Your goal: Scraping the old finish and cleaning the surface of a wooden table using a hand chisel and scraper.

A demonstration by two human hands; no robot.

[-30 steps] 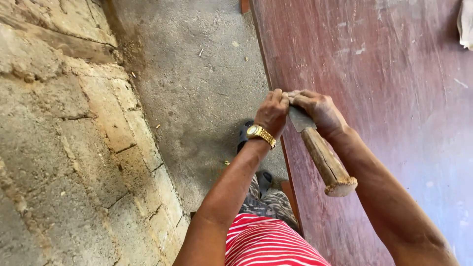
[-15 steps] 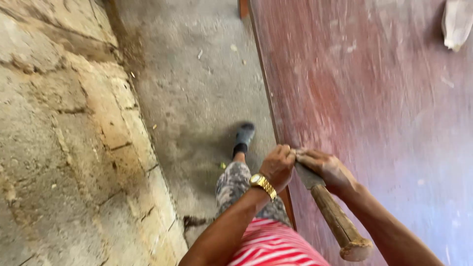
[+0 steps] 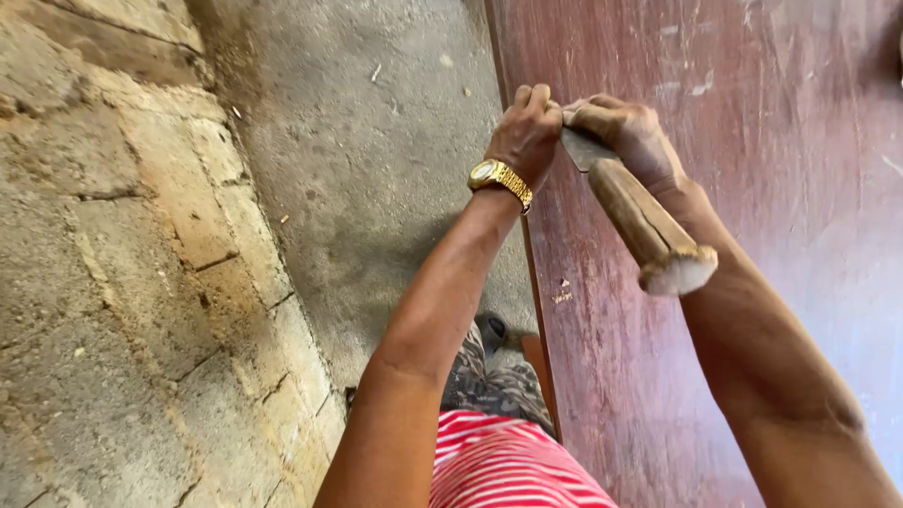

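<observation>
A chisel with a thick, pale wooden handle [image 3: 647, 229] and a grey metal blade is pressed against the edge of a reddish-brown door [image 3: 771, 282]. My right hand [image 3: 628, 136] wraps the blade just above the handle. My left hand [image 3: 529, 130], with a gold wristwatch [image 3: 500, 179] on its wrist, is closed on the blade's tip at the door's edge. The handle's frayed end points back toward me. The blade's tip is hidden by my fingers.
A rough grey block wall [image 3: 122, 282] runs along the left. A bare concrete floor [image 3: 376, 169] lies between wall and door. My patterned trouser leg and a dark shoe [image 3: 489, 331] show below, with a red-striped shirt at the bottom.
Both hands and the chisel dropped low in the view half a second ago and now sit higher along the door's edge. The white object at the top right has left the view.
</observation>
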